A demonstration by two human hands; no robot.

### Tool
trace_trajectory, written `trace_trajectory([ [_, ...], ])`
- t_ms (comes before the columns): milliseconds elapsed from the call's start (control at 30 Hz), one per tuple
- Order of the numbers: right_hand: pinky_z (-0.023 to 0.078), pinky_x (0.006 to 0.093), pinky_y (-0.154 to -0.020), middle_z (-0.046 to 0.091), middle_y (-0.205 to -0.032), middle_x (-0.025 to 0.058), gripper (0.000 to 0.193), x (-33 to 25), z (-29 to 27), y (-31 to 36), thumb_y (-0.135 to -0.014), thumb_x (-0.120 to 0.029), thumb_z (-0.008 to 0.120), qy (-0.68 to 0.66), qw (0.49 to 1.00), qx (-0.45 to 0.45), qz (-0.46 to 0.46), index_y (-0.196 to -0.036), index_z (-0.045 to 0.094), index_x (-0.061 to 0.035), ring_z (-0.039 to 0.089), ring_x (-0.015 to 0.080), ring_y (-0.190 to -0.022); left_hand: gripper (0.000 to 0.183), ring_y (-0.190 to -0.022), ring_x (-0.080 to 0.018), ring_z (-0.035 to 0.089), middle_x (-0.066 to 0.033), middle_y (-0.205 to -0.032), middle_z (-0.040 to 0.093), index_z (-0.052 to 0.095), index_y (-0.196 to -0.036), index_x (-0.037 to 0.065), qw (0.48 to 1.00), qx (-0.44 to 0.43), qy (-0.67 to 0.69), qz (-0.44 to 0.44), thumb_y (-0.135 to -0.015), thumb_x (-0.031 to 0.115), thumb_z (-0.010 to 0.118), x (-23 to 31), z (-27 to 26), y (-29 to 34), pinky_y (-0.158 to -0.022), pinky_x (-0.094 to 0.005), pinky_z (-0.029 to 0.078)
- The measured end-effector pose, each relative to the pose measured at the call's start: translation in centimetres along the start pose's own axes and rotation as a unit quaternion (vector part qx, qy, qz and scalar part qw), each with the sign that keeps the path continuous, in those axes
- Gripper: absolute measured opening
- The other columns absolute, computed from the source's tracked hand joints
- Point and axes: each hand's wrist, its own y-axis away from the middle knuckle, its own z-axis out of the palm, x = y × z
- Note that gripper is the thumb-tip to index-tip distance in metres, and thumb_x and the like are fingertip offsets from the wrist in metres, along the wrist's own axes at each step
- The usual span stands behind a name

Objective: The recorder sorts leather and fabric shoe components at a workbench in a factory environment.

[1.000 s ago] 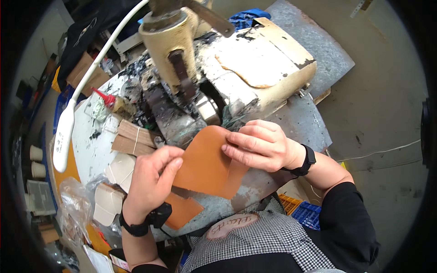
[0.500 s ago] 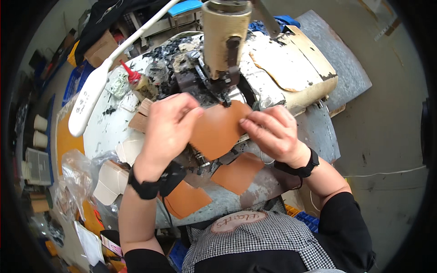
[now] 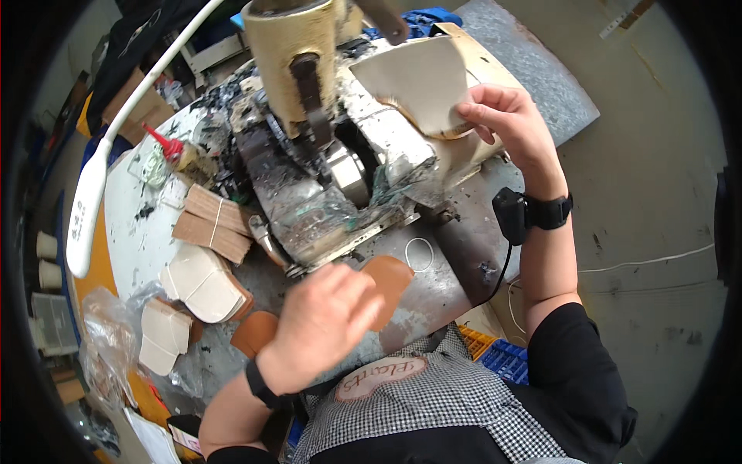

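My right hand [image 3: 502, 127] pinches the edge of a leather piece [image 3: 421, 81], pale side up, over the machine's cream body at the right. My left hand [image 3: 321, 321], smeared by motion, is low at the bench's near edge, beside a brown leather piece [image 3: 393, 280] that it partly covers. Another brown leather piece [image 3: 253, 334] shows left of that hand. Whether the left fingers touch either piece cannot be told. The machine [image 3: 290, 69], cream with dark grimy parts and a shiny metal drum [image 3: 348, 172], stands ahead of both hands.
On the left lie tied bundles of pale-backed pieces [image 3: 202, 282] and brown strips [image 3: 215, 223]. A red-tipped bottle [image 3: 171, 147] stands behind them, near a white lamp arm [image 3: 91, 201]. A white ring [image 3: 420, 254] rests on the metal bench top. Scraps litter the machine.
The leather piece left the spot before the machine head; my right hand carried it up and right, pale side showing. My left hand released it and came down toward the near pieces. The view shifted.
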Motion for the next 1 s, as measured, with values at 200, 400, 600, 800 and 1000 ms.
trace_trajectory([
  [200,0.030,0.0159,-0.043,0.061,-0.064,-0.0037,0.012,1.2,-0.8,-0.2,-0.081,-0.018,0.074,-0.015,0.994,0.027,0.106,-0.081,0.069,-0.0070,0.045,0.0002,-0.048,0.057,-0.109,-0.0336,0.049,-0.0160,-0.116,0.050,0.050,-0.115,-0.004,0.982,-0.109,-0.138,-0.062,-0.065,0.011,0.073,-1.4,4.5,2.9,-0.090,-0.0410,0.047],
  [400,0.031,0.0166,-0.043,0.061,-0.064,-0.0032,0.013,1.4,-0.3,0.0,-0.081,-0.018,0.075,-0.070,0.988,0.060,0.121,-0.083,0.069,-0.0071,0.046,0.0007,-0.048,0.052,-0.105,-0.0328,0.049,-0.0159,-0.112,0.051,0.052,-0.110,-0.003,0.979,-0.130,-0.137,-0.073,-0.065,0.010,0.073,-2.1,5.0,3.1,-0.089,-0.0408,0.047],
  [600,0.033,0.0174,-0.044,0.063,-0.074,-0.0003,0.013,0.2,1.5,2.2,-0.085,-0.015,0.071,-0.178,0.979,0.100,0.029,-0.090,0.067,-0.0037,0.049,0.0025,-0.051,0.040,-0.105,-0.0298,0.054,-0.0157,-0.113,0.054,0.056,-0.110,0.000,0.998,-0.054,-0.028,-0.017,-0.073,0.007,0.070,-1.2,3.0,2.3,-0.087,-0.0374,0.048],
  [800,0.050,0.0253,-0.053,0.066,-0.091,0.0103,0.015,-0.9,5.7,5.8,-0.082,0.002,0.065,0.064,0.915,0.074,-0.392,-0.096,0.068,0.0022,0.062,0.0160,-0.064,0.057,-0.094,-0.0254,0.065,-0.0180,-0.102,0.065,0.051,-0.123,-0.006,0.781,-0.001,0.613,-0.116,-0.101,0.044,0.034,-1.3,-3.4,-0.7,-0.082,-0.0366,0.052],
  [1000,0.052,0.0308,-0.056,0.066,-0.101,0.0165,0.027,1.9,8.9,4.6,-0.074,-0.005,0.064,0.249,0.786,-0.032,-0.565,-0.101,0.068,0.0011,0.061,0.0225,-0.069,0.037,-0.075,-0.0139,0.065,-0.0109,-0.093,0.067,0.055,-0.116,-0.005,0.834,0.071,0.506,-0.209,-0.100,0.026,0.045,-2.6,-6.0,-0.3,-0.060,-0.0235,0.053],
])
